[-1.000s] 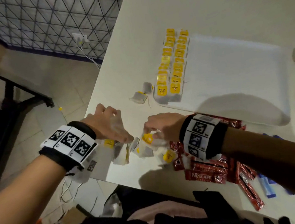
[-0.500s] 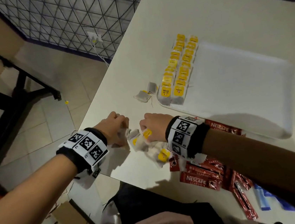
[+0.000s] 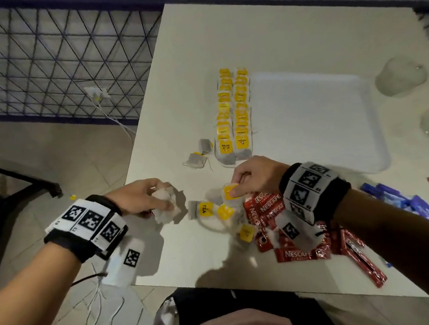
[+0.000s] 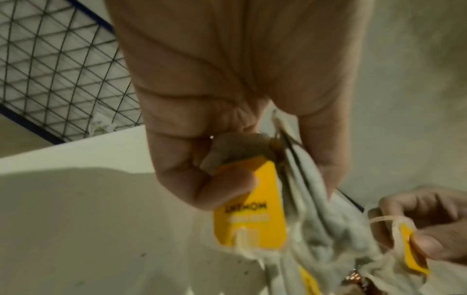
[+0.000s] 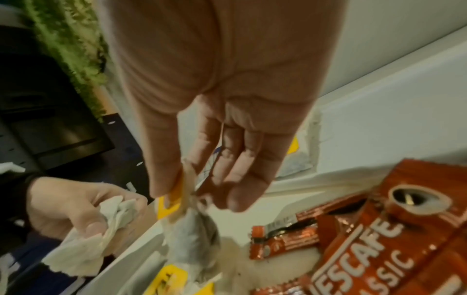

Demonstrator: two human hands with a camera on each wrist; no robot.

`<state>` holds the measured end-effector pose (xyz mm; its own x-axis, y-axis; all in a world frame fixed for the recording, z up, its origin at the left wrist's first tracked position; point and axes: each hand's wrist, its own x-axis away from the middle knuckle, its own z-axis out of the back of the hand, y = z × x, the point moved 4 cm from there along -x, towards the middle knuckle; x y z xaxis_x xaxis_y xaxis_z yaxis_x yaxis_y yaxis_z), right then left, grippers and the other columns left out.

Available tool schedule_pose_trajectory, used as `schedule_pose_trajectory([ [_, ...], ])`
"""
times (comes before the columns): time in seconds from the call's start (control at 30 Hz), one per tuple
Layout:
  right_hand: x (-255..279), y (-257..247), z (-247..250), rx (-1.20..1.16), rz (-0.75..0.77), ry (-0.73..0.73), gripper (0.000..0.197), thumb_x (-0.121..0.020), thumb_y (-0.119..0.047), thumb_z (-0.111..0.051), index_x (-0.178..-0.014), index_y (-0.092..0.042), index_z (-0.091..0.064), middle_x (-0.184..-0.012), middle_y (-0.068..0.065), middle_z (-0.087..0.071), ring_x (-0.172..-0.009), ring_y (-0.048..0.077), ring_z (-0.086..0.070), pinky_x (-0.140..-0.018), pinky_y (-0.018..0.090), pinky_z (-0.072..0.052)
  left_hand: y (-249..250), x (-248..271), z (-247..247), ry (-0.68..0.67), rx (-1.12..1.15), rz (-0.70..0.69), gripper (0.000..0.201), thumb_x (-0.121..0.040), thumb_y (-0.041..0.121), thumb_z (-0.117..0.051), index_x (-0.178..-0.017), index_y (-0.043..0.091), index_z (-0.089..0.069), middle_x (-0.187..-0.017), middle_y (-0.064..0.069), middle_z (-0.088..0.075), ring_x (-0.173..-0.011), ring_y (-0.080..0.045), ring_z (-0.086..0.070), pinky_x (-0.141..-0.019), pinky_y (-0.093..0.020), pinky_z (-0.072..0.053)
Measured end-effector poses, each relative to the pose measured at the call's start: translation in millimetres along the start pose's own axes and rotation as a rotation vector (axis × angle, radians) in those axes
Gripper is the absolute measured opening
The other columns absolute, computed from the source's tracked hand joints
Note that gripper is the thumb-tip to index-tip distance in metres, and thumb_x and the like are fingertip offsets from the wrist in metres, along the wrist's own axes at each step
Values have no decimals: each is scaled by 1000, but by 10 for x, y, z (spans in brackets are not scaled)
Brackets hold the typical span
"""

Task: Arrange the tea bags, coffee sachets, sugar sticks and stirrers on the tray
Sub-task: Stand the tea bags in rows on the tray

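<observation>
1. Your left hand (image 3: 142,197) clutches a bunch of tea bags (image 3: 166,204), gathered for transfer.
2. Your right hand (image 3: 256,177) pinches one tag (image 3: 230,191), seemingly untangling strings.
3. The tray (image 3: 324,171), at 1 o'clock, holds two bag rows (image 3: 233,114).

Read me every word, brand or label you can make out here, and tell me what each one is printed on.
"NESCAFE CLASSIC": red coffee sachets on the table.
"TEA": yellow tag of a loose tea bag.
"RELAX": front tag of the left tea bag row on the tray.
"MOMENT": tag in the left hand, seen upside down.
Other tags: too blurred.
</observation>
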<state>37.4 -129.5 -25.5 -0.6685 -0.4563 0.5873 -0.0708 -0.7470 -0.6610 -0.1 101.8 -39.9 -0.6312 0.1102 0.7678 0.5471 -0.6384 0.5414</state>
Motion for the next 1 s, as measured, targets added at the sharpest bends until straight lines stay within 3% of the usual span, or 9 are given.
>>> schedule_pose_trajectory([
  [0.13, 84, -8, 8, -138, -51, 49, 18, -82, -12, -68, -68, -16, -56, -58, -2, -54, -48, 3, -48, -58, 18, -40, 172, -54, 7, -36, 212, -65, 26, -83, 6, -66, -105, 15, -54, -81, -1, -54, -43, -5, -51, -43, -13, -45],
  [0.27, 164, -61, 49, -201, -109, 89, 9, -86, -9, -62, -93, -7, -58, -77, 11, -60, -56, 10, -50, -55, 15, -44, 357, -136, -49, -74, 363, -112, 20, -87, 2, -60, -98, 19, -57, -82, -4, -55, -54, -7, -58, -41, -16, -46],
  [0.37, 185, -93, 83, -217, -124, 107, 11, -87, -11, -61, -96, -12, -56, -94, 15, -62, -60, 11, -54, -58, 16, -46, 467, -183, -90, -74, 408, -147, 22, -86, -4, -56, -88, 18, -58, -89, -3, -54, -70, -13, -54, -41, -16, -45],
  [0.5, 172, -17, 208, -302, -121, 268, 16, -86, -8, -62, -101, -5, -58, -69, 0, -55, -57, 10, -57, -63, 24, -52, 543, -237, -128, -88, 429, -203, 23, -84, -7, -55, -84, 16, -58, -99, -3, -55, -75, -16, -52, -41, -16, -45],
  [0.63, 64, 164, 417, -240, -144, 431, 24, -83, -15, -67, -103, -3, -62, -69, -1, -56, -68, 17, -57, -66, 28, -51, 619, -269, -151, -101, 391, -212, 23, -85, -6, -55, -84, 17, -58, -83, -7, -52, -68, -16, -48, -43, -16, -46],
  [0.73, -72, 230, 492, -215, -174, 416, 16, -83, -14, -67, -97, -11, -62, -70, -1, -57, -79, 21, -57, -72, 34, -50, 649, -292, -148, -83, 344, -214, 23, -84, -4, -57, -84, 19, -58, -78, -7, -48, -68, -17, -40, -43, -15, -46],
  [0.83, -225, 242, 479, -179, -199, 332, 14, -84, -12, -65, -98, -12, -59, -70, -1, -56, -81, 21, -56, -68, 29, -48, 653, -313, -128, -78, 330, -218, 23, -84, -3, -57, -84, 20, -58, -75, -6, -48, -67, -18, -39, -44, -15, -46],
  [0.93, -342, 300, 509, -135, -216, 379, 21, -84, -12, -65, -103, -6, -63, -73, 5, -60, -72, 17, -59, -74, 33, -51, 656, -325, -89, -59, 334, -210, 24, -84, -4, -56, -84, 20, -58, -75, -6, -49, -65, -17, -40, -43, -15, -46],
  [1.0, -397, 340, 524, -87, -223, 431, 19, -82, -14, -67, -100, -8, -65, -70, 7, -61, -49, -1, -57, -67, 22, -48, 657, -339, -63, -47, 330, -194, 24, -84, -4, -57, -85, 20, -59, -79, -9, -49, -67, -18, -41, -44, -15, -46],
])
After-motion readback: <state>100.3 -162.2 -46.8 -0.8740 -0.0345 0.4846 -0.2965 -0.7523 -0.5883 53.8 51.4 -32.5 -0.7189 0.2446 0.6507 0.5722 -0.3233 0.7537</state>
